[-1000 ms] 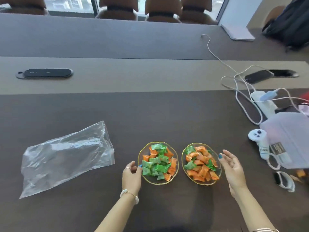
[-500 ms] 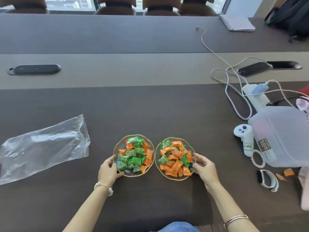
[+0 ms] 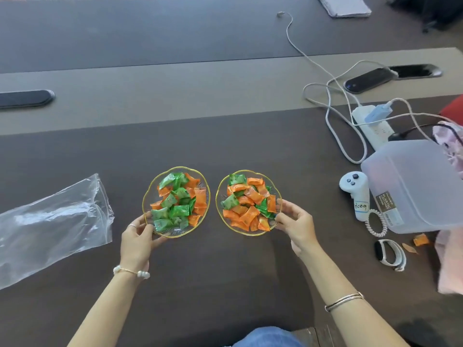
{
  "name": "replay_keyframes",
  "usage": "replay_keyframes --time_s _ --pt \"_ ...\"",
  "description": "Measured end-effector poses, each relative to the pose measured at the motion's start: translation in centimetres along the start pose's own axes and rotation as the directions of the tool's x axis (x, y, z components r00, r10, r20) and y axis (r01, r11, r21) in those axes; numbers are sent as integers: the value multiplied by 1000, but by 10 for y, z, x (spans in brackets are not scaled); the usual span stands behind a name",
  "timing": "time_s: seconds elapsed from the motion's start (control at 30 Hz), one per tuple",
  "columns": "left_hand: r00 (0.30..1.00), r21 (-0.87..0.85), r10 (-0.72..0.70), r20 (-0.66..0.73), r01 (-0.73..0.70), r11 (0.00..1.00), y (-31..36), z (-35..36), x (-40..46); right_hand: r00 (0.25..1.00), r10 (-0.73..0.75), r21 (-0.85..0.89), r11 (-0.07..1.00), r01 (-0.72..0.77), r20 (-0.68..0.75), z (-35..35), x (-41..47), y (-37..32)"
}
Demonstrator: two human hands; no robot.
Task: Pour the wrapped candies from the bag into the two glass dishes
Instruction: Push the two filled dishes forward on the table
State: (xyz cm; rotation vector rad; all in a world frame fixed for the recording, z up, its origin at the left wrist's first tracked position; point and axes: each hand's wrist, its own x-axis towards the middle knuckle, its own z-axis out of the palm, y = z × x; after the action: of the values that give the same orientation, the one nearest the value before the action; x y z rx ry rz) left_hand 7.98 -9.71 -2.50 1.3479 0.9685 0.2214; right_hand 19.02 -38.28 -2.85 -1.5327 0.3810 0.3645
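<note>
Head view, big to small. Dark table (image 3: 225, 141) with a lighter strip across the far part fills the frame. Translucent plastic container (image 3: 411, 186) sits at right edge, lying on the table. Clear bag (image 3: 50, 226) lies flat at left, well apart from the dishes, looks empty, no candy visible inside. White power strip (image 3: 373, 126) with cables behind the container. White controller (image 3: 355, 194) just beside the container, smart band (image 3: 390, 254) nearer the person.

Left dish (image 3: 147, 204), gold-rimmed glass, holds a heap of mostly green wrapped candies (image 3: 175, 204) plus some orange. Right dish (image 3: 220, 191) just beside it, not touching, mostly orange with a few green. One stray orange candy (image 3: 419, 240) lies on the table by the container, outside both dishes.

Left hand (image 3: 136, 242) pinches the near-left rim of the left dish, fingers curled, thumb on the rim. Right hand (image 3: 297, 225) pinches the near-right rim of the right dish, same partly closed grip.

Judgement: pouring looks done, both dishes filled, bag emptied. What's left seems only straightening the dishes; the stray candy may or may not belong.
</note>
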Motion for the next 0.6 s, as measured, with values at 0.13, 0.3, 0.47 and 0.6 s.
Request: replay_keyframes --time_s 0.13,0.3,0.47,0.6 --pt "997 -39 71 -5 -71 997 55 14 46 998 -58 66 996 57 12 40 40 -54" --pt "990 -86 128 -60 -133 987 128 41 136 996 -83 119 990 81 11 117 125 -125" --pt "988 -63 103 -118 -111 992 170 63 259 999 -31 170 985 34 -19 202 225 -165" --pt "990 -49 59 -127 -66 997 183 87 342 998 26 173 985 -17 -55 253 300 -166"
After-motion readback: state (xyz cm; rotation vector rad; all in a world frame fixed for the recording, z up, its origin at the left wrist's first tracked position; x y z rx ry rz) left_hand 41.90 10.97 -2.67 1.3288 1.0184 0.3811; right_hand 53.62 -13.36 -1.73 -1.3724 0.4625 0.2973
